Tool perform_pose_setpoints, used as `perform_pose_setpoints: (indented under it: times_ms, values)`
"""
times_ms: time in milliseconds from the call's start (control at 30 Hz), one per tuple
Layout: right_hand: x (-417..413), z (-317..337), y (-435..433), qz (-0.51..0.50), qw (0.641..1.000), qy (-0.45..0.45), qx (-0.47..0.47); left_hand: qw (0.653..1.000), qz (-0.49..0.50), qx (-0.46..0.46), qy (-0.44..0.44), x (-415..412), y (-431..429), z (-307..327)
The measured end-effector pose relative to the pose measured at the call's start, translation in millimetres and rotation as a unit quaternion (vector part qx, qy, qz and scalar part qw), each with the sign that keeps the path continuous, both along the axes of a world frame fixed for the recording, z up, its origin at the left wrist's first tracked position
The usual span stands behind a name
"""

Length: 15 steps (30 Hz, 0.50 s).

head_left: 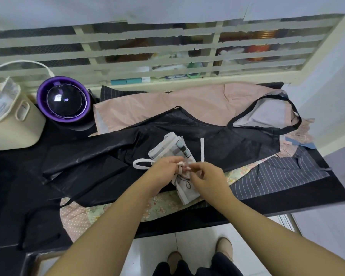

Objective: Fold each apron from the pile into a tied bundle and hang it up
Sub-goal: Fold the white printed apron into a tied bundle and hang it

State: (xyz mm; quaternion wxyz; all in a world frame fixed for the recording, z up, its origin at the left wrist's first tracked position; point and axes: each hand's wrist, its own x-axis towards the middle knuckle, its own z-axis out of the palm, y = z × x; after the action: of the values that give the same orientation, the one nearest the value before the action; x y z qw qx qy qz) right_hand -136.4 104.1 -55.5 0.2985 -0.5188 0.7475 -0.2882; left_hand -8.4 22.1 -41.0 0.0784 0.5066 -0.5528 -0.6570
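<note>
A white printed apron, rolled into a narrow bundle (168,148), lies on top of a black apron (127,144) in the middle of the counter. White straps (141,163) loop out to the left and one strap end (202,148) sticks up on the right. My left hand (165,168) and my right hand (205,174) meet over the bundle's middle, and both pinch the white straps there. The fingertips hide the crossing of the straps. Under the black apron lie a pink apron (187,102), a striped grey one (277,172) and a floral one (163,206).
A cream bin (18,126) with a cord handle stands at the far left. Beside it sits a purple round device (65,100). A barred window (147,48) runs behind the dark counter (287,198). My shoes (225,248) stand on white floor tiles below the counter's front edge.
</note>
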Motion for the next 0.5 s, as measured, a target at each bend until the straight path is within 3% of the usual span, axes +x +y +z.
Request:
perform_pose_setpoints:
  times_ms: [100, 367, 500]
  values:
    - [2.9, 5.2, -11.5, -0.033, 0.991, -0.121, 0.046, 0.998, -0.054, -0.029, -0.024, 0.6, 1.7, -1.3]
    - [0.0, 2.2, -25.9, -0.109, 0.980, -0.149, 0.074, 0.981, -0.163, -0.099, -0.047, 7.7, 9.7, 1.1]
    - [-3.4, 1.6, -26.6, -0.127, 0.962, -0.220, 0.099, 0.958, -0.229, -0.157, -0.077, 12.8, 12.4, -2.7]
